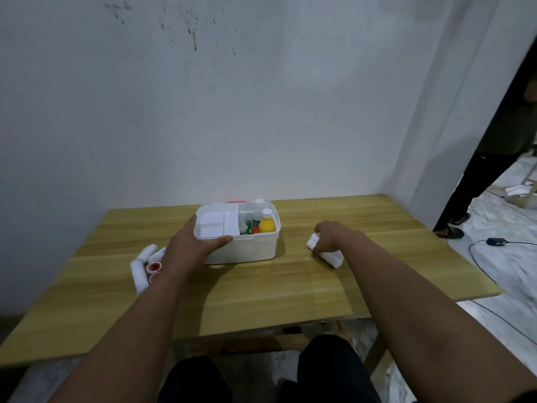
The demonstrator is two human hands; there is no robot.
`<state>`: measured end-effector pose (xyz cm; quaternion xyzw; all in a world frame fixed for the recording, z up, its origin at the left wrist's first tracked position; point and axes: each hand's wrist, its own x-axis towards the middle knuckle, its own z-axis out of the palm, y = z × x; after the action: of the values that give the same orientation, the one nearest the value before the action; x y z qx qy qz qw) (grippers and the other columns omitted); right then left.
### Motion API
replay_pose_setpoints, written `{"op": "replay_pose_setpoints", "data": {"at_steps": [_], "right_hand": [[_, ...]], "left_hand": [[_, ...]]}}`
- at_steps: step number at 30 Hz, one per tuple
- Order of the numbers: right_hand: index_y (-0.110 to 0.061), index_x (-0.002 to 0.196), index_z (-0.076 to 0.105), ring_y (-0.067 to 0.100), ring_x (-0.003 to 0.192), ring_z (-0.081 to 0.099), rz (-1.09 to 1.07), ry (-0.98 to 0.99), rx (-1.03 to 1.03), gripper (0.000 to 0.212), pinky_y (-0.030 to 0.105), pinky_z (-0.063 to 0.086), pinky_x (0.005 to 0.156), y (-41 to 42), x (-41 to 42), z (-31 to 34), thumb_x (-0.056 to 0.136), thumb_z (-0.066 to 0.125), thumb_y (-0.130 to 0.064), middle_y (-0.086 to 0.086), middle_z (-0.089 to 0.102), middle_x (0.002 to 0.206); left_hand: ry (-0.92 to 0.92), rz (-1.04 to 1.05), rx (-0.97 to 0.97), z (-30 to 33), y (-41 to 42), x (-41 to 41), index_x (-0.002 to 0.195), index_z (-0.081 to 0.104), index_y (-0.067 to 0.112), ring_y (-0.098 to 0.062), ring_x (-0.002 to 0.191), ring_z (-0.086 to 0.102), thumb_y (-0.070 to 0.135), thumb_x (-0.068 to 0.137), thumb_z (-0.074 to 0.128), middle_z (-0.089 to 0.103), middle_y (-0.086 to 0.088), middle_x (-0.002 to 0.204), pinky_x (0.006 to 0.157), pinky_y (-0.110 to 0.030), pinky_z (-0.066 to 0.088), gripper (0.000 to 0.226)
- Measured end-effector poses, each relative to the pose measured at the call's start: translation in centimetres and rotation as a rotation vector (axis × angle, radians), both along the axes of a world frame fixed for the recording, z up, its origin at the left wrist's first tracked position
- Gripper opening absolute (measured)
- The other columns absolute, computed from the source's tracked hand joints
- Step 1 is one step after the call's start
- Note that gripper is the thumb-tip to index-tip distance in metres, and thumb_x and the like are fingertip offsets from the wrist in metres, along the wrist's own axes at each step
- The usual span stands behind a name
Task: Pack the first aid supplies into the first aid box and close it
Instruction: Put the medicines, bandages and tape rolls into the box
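Dim, bluish indoor light, soft shadows under the box, slight motion blur, wide-angle bending at edges.

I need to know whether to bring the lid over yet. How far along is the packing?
Bottles already stand in the open box. The left hand grips the box; the right hand is on white rolls. Left: more rolls and red-capped items on the table, then closing.

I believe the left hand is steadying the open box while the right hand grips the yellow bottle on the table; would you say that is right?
Not quite. The head view shows the right hand gripping white bandage rolls on the table; the yellow bottle stands inside the box. The left hand does steady the open box.
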<state>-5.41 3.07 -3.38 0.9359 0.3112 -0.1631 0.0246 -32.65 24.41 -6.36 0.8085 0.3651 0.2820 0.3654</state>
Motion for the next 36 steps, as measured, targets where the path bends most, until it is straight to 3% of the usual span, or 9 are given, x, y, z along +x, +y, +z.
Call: {"op": "replay_pose_setpoints", "data": {"at_steps": [6, 11, 16, 19, 21, 27, 29, 32, 36], "right_hand": [[-0.017, 0.133, 0.061, 0.027, 0.114, 0.063, 0.015, -0.037, 0.102, 0.047, 0.042, 0.055, 0.097, 1.0, -1.2, -0.7, 0.091, 0.063, -0.037, 0.005, 0.065, 0.129], [-0.018, 0.149, 0.049, 0.029, 0.128, 0.057, 0.036, -0.019, 0.309, 0.064, 0.038, 0.05, 0.1, 1.8, -1.3, 0.3, 0.089, 0.07, -0.028, 0.007, 0.057, 0.145], [-0.016, 0.145, 0.055, 0.028, 0.127, 0.058, -0.001, 0.016, 0.752, 0.067, 0.037, 0.049, 0.102, 3.4, -1.9, 5.2, 0.084, 0.079, -0.029, 0.008, 0.057, 0.146], [-0.018, 0.141, 0.057, 0.031, 0.116, 0.064, -0.066, 0.251, 0.995, 0.063, 0.047, 0.062, 0.084, 4.6, -3.0, 7.6, 0.083, 0.081, -0.026, 0.009, 0.059, 0.138], [-0.017, 0.138, 0.058, 0.031, 0.109, 0.068, -0.091, 0.407, 1.06, 0.059, 0.041, 0.063, 0.071, 5.2, -4.1, 8.5, 0.085, 0.082, -0.023, 0.01, 0.06, 0.13], [-0.015, 0.135, 0.055, 0.03, 0.1, 0.07, -0.123, 0.478, 1.057, 0.057, 0.04, 0.064, 0.062, 6.8, -7.0, 6.9, 0.085, 0.082, -0.019, 0.01, 0.059, 0.123], [-0.016, 0.134, 0.055, 0.031, 0.105, 0.067, -0.109, 0.382, 1.071, 0.056, 0.047, 0.064, 0.074, 7.2, -7.3, 5.8, 0.085, 0.08, -0.021, 0.011, 0.059, 0.127], [-0.019, 0.137, 0.055, 0.028, 0.116, 0.063, 0.0, 0.088, 1.05, 0.054, 0.042, 0.055, 0.095, 7.4, -7.9, 4.5, 0.088, 0.076, -0.026, 0.008, 0.062, 0.134], [-0.024, 0.137, 0.055, 0.029, 0.111, 0.062, 0.1, -0.063, 1.002, 0.049, 0.036, 0.05, 0.089, 7.4, -8.7, 3.4, 0.091, 0.071, -0.027, 0.011, 0.062, 0.126]], "left_hand": [[-0.002, -0.006, -0.004, 0.0, 0.0, 0.1, 0.152, 0.047, 0.031, -0.029, 0.129, 0.055, 0.067, 0.067, 0.086, 0.061, -0.002, 0.145, 0.094, -0.045, 0.055, 0.1], [0.022, -0.011, -0.015, 0.1, 0.1, 0.0, 0.154, 0.044, 0.032, -0.029, 0.131, 0.054, 0.075, 0.061, 0.082, 0.059, -0.001, 0.147, 0.096, -0.049, 0.056, 0.109], [0.032, -0.006, -0.029, 0.1, 0.0, 0.0, 0.157, 0.041, 0.029, -0.031, 0.133, 0.053, 0.07, 0.065, 0.085, 0.056, -0.003, 0.151, 0.099, -0.053, 0.055, 0.11], [0.032, 0.003, -0.024, 0.3, -0.2, 0.2, 0.158, 0.04, 0.026, -0.032, 0.135, 0.052, 0.062, 0.07, 0.087, 0.054, -0.005, 0.152, 0.099, -0.051, 0.055, 0.105], [0.035, 0.01, -0.024, 0.3, -0.3, 0.3, 0.158, 0.04, 0.026, -0.032, 0.135, 0.052, 0.061, 0.071, 0.087, 0.054, -0.006, 0.153, 0.099, -0.051, 0.055, 0.105], [0.044, 0.016, -0.04, 0.7, -0.6, 0.2, 0.16, 0.037, 0.024, -0.033, 0.139, 0.049, 0.059, 0.071, 0.087, 0.051, -0.007, 0.156, 0.103, -0.051, 0.051, 0.108], [0.046, 0.012, -0.05, 0.7, -0.5, 0.1, 0.16, 0.037, 0.025, -0.033, 0.138, 0.05, 0.062, 0.07, 0.087, 0.052, -0.007, 0.155, 0.103, -0.052, 0.052, 0.109], [0.04, 0.011, -0.058, 0.7, -0.5, -0.1, 0.158, 0.039, 0.029, -0.032, 0.135, 0.052, 0.068, 0.065, 0.086, 0.054, -0.004, 0.152, 0.1, -0.052, 0.054, 0.112], [0.014, 0.006, -0.057, 0.8, -0.7, -0.1, 0.157, 0.042, 0.028, -0.031, 0.134, 0.052, 0.062, 0.069, 0.087, 0.055, -0.004, 0.151, 0.099, -0.049, 0.053, 0.104]]}}
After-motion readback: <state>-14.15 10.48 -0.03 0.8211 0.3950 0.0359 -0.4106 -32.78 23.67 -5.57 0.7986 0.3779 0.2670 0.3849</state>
